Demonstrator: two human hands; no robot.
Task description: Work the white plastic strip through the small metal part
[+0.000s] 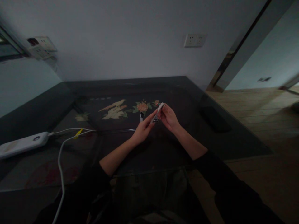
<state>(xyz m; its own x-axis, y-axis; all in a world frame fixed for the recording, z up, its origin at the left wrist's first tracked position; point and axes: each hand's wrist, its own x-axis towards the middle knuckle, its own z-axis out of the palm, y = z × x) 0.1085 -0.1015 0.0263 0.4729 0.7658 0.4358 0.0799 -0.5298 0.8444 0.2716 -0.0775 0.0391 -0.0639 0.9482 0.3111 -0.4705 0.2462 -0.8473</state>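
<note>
- At centre frame, a person's right hand [168, 117] pinches a slim white device [158, 112], fingers closed round its upper end, tilting it for a clear look.
- The left hand [143, 129] steadies its lower end with curled fingertips above the dark table [210, 137].
- A white power strip [22, 144] lies at left.

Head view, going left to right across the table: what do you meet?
White power strip → white cable → yellow tag → left hand → small white object held by both hands → right hand → dark flat object.
</note>
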